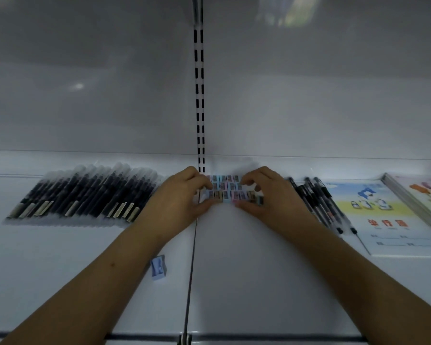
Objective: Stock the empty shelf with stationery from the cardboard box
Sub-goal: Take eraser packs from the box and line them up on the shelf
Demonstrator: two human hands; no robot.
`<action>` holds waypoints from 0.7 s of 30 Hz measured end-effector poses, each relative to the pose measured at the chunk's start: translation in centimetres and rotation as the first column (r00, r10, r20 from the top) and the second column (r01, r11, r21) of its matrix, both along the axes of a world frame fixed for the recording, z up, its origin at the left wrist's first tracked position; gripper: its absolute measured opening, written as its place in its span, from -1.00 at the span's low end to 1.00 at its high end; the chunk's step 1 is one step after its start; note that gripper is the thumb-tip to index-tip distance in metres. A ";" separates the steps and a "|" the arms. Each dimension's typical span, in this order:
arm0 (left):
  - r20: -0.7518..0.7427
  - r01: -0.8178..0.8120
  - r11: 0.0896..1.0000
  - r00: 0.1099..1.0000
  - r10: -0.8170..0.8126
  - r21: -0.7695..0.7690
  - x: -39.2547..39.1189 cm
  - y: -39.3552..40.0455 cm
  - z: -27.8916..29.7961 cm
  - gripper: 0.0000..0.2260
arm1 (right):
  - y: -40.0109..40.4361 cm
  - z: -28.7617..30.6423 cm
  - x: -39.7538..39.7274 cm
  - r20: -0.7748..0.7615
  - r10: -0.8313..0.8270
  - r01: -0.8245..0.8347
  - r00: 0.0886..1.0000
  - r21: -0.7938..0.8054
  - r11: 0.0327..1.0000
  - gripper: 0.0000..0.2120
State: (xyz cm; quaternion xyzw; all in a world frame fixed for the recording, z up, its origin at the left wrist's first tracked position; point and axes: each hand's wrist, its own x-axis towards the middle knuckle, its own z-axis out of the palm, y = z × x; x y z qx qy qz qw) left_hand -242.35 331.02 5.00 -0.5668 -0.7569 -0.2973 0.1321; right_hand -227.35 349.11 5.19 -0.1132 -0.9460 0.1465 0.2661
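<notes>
both hands meet at 12 o'clock on the shelf [234, 270]: left hand [182, 195] and right hand [266, 192] fingers curled, pinching the sharpeners [228, 190]; pens [85, 192] at 10.

The shelf [234, 270] under my arms looks like smooth painted metal, white with a soft sheen. Its back panel [85, 108] is glossy enough to catch blurred reflections. The slotted upright [199, 95] seems metal too. The pens [85, 192] along the left edge lie in clear, shiny plastic sleeves. The small sharpeners [225, 190] near the back edge look like pastel plastic. The exercise book [383, 215] at the right edge has a smooth, slightly glossy paper cover.
</notes>
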 end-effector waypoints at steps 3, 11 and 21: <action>-0.026 -0.044 0.998 0.999 0.043 -0.041 -0.2 -0.6 0.1 -0.76 | 0.4 0.1 0.7 0.065 -0.017 0.020 0.998 -0.048 0.999 -0.72; -0.039 -0.018 0.998 0.999 0.015 -0.060 -0.2 -0.4 0.1 -0.81 | 0.3 -0.1 0.4 0.015 0.035 -0.033 0.999 -0.106 0.994 -0.77; -0.001 -0.064 0.998 0.998 0.064 -0.017 -0.5 -1.1 0.3 -0.81 | 1.0 0.6 1.4 0.147 0.009 0.005 0.989 -0.095 0.995 -0.79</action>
